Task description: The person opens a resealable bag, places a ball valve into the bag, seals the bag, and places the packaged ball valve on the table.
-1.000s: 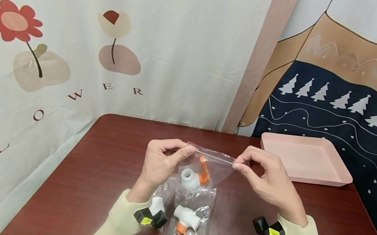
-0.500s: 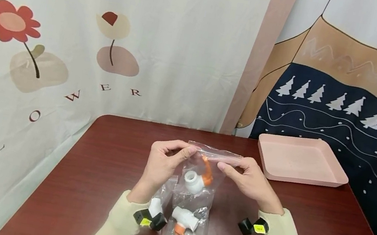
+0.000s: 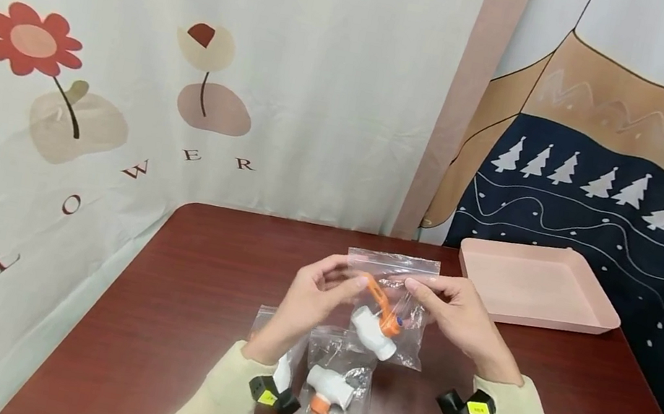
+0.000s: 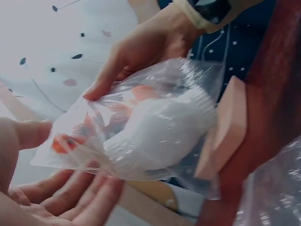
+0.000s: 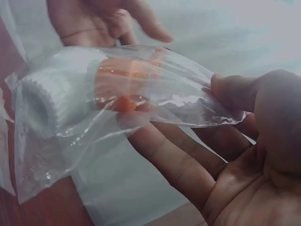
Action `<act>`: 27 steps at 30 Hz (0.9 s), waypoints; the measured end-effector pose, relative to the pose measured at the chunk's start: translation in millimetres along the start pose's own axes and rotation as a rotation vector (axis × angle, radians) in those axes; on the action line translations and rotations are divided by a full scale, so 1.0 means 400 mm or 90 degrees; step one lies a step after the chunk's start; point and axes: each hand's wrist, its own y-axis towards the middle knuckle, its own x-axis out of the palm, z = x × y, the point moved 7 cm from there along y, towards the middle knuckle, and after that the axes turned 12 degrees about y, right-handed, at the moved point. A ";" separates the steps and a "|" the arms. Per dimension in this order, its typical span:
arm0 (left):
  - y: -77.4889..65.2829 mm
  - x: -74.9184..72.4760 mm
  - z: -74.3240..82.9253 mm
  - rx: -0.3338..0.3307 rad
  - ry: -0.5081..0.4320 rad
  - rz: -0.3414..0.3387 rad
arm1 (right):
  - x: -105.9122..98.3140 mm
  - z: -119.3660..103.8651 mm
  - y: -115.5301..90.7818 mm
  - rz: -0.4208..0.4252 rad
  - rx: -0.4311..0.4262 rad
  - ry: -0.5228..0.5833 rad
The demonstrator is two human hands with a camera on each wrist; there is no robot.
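Both hands are at a clear zip bag (image 3: 407,348) raised above the table. Inside lies a white plastic valve (image 3: 372,332) with an orange lever handle (image 3: 379,294). My right hand (image 3: 461,320) pinches the bag's upper right part between thumb and fingers, also seen in the right wrist view. My left hand (image 3: 310,298) is at the bag's left side; in the left wrist view its fingers (image 4: 101,197) rest against the bag from below, while the thumb stands apart. Below, a second bagged valve (image 3: 331,386) lies on the table. Another bag (image 3: 264,316) is partly hidden behind my left wrist.
A shallow pink tray (image 3: 546,287) stands at the back right of the dark red table (image 3: 218,254). Printed curtains (image 3: 325,89) hang behind the table.
The raised bag has turned, so the valve now hangs with its lever at upper left. It has shifted right. My left hand has moved right and loosened its pinch; the right hand has regripped.
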 end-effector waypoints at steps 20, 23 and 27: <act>-0.026 0.175 -0.085 -0.109 0.135 -0.072 | -0.116 0.110 -0.079 0.019 0.258 0.129; -0.035 0.203 -0.104 -0.140 0.128 -0.092 | -0.125 0.153 -0.106 0.017 0.298 0.142; -0.053 0.236 -0.131 -0.177 0.141 -0.129 | -0.129 0.206 -0.143 -0.004 0.324 0.187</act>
